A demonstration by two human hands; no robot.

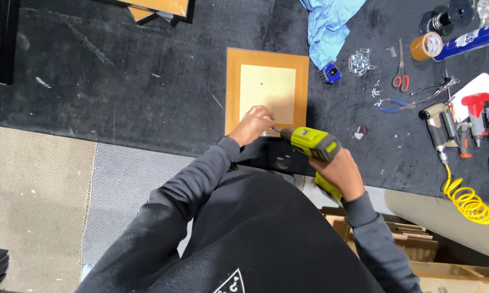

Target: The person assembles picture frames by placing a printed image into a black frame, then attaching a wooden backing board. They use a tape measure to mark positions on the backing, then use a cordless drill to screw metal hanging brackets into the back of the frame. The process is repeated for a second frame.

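Observation:
A wooden picture frame (266, 57) with a pale backing board lies face down on the black work surface (146, 81). My left hand (252, 125) rests on its near edge, fingers pinched around something small at the drill's tip. My right hand (338, 172) grips the handle of a lime-green cordless drill (309, 142), whose bit points left at the frame's near edge beside my left fingers.
To the right lie a blue cloth (326, 27), a small blue tape measure (330, 73), loose metal hardware (359, 59), red-handled scissors (401, 76), pliers (393, 104), a tape roll (424, 46), a spray can (469, 39), air nailers (437, 127) and a coiled yellow hose (469, 203). Cardboard boxes (412, 247) stand below.

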